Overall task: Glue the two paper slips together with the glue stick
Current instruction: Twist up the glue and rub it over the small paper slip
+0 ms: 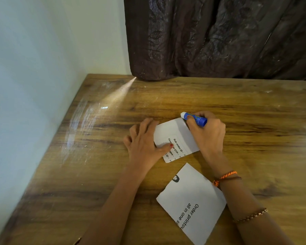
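The upper paper slip [175, 137] lies flat on the wooden bench [113, 174]. The left hand [143, 142] presses it down with fingers spread and straight. The right hand [208, 131] grips the blue glue stick [194, 118], white tip at the slip's far corner. The second paper slip [191, 200] lies nearer, apart. Thin paper is light and creases easily: pin it near the edge while gluing.
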